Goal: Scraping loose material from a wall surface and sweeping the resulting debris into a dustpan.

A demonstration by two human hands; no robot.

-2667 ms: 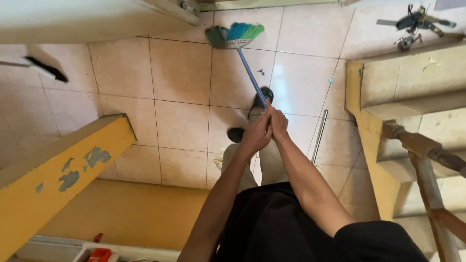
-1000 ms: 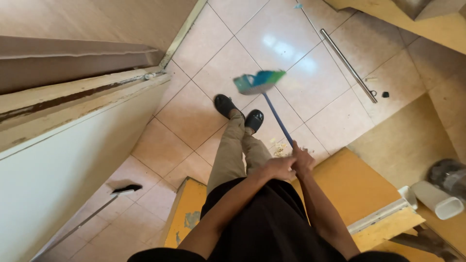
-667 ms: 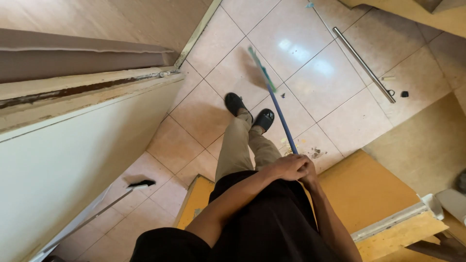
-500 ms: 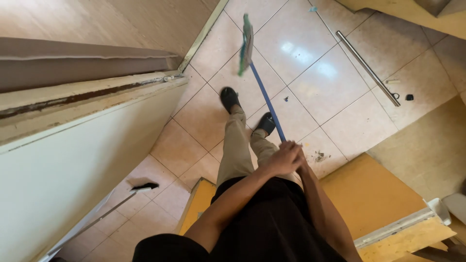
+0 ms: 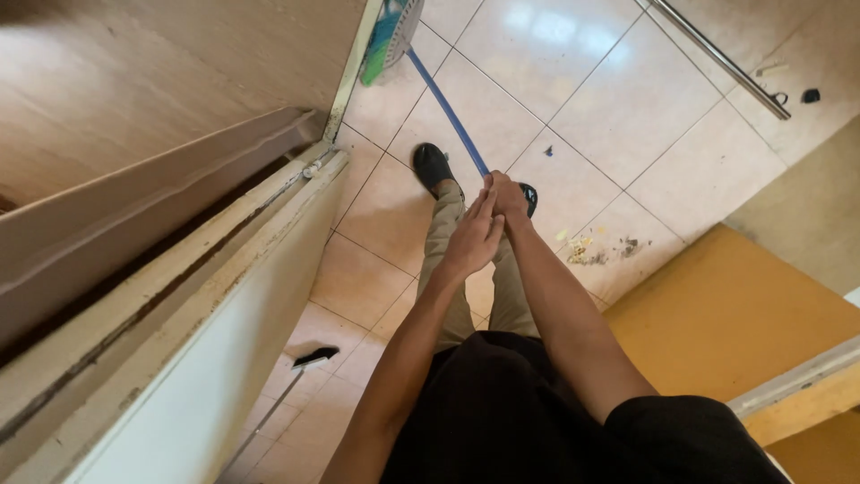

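Broom (image 5: 421, 54): long blue handle running from the hands up and to the left across the floor, ending in a head of green, blue and pale bristles at the top edge of the view, right beside the foot of the wall.
Broom head: pressed close to the pale strip where the wall meets the tiles; partly cut off by the top of the frame.
Left hand (image 5: 472, 237): wrapped around the near end of the handle, fingers laid along it, touching the right hand.
Right hand (image 5: 509, 195): clenched on the handle just above the left, knuckles up.
Arms: both bare, stretched forward and meeting over the knees.
Floor (image 5: 591, 116): glossy beige tiles with dark grout lines, light reflecting near the top.
Debris (image 5: 596, 251): a small scatter of crumbs and dust on the tile to the right of the hands, near the edge of the yellow board.
Shoes (image 5: 434, 166): black, one plainly seen left of the handle, the other mostly hidden behind the hands.
Metal rod (image 5: 721, 58): lying slantwise on the tiles at upper right, well apart from the broom.
Yellow board (image 5: 743, 323): flat at lower right, beside the person's right leg.
White panel (image 5: 206, 314): a pale framed panel slanting along the left side, worn along its edge.
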